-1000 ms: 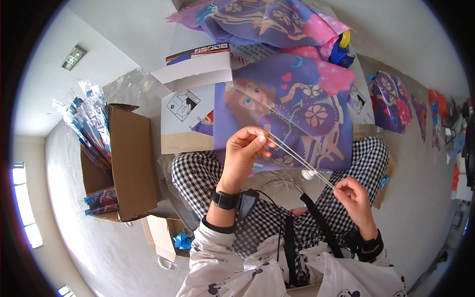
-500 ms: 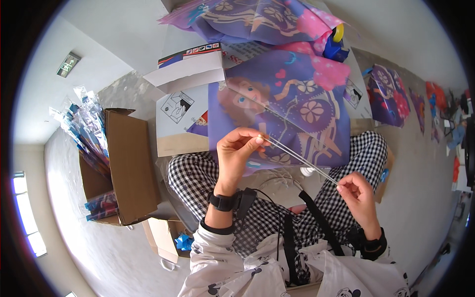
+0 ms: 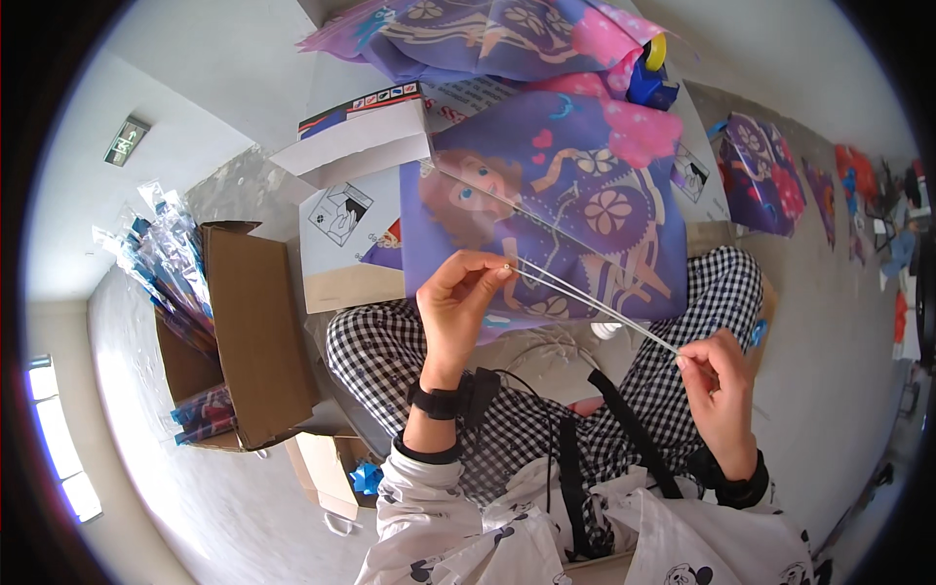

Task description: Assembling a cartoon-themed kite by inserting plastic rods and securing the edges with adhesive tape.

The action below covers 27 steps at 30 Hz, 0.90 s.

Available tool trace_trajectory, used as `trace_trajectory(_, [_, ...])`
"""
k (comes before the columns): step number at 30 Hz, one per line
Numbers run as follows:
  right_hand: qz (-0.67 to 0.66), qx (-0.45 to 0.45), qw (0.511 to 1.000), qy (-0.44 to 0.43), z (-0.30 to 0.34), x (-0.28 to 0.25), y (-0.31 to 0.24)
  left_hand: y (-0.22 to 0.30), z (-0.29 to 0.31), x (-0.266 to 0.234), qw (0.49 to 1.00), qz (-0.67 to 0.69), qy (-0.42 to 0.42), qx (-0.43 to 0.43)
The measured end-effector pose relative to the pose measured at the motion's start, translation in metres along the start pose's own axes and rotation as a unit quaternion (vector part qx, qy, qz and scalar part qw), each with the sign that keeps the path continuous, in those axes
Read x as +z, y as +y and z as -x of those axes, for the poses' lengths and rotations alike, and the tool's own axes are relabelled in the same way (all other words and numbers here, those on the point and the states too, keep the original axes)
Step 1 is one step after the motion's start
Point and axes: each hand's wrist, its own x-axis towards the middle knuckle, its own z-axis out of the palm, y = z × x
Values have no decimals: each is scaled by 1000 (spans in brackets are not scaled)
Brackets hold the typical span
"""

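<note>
A thin, doubled white cord (image 3: pixel 597 309) is stretched taut between my two hands, slanting down to the right. My left hand (image 3: pixel 458 297) pinches its upper end between thumb and forefinger. At the lower end, over my right knee, my right hand (image 3: pixel 720 390) pinches the cord with its fingers curled. Beyond and partly under the cord lies a purple printed sheet (image 3: pixel 595 127) with a cartoon figure, pink patches and flower shapes. It lies on a board-topped work surface (image 3: pixel 341 263) and hangs over the near edge toward my lap.
An open white carton (image 3: pixel 366 141) sits at the far left of the surface. Another purple printed piece (image 3: pixel 487 39) and a blue tape dispenser (image 3: pixel 653 86) lie at the back. On the left stands a brown box (image 3: pixel 261 331) with plastic-wrapped packets (image 3: pixel 166 263); a smaller box (image 3: pixel 327 473) holds a blue bow.
My right hand has moved a little to the right and up, and the cord span between my hands is longer. My left hand keeps its pinch. The whole view has shifted slightly.
</note>
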Motion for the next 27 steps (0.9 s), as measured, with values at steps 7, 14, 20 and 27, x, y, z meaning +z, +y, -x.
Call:
trace_trajectory(7, [-24, 21, 999, -22, -1, 7, 3, -3, -4, 2, 995, 53, 49, -75])
trace_trajectory(14, [-79, 53, 995, -37, 1, 17, 11, -11, -10, -7, 963, 219, 62, -141])
trace_trajectory(20, [-92, 63, 993, -37, 3, 22, 17, -14, -10, -9, 961, 226, 39, -154])
trace_trajectory(27, [-93, 84, 991, -48, 2, 25, 17, -18, -9, -6, 965, 195, 58, -164])
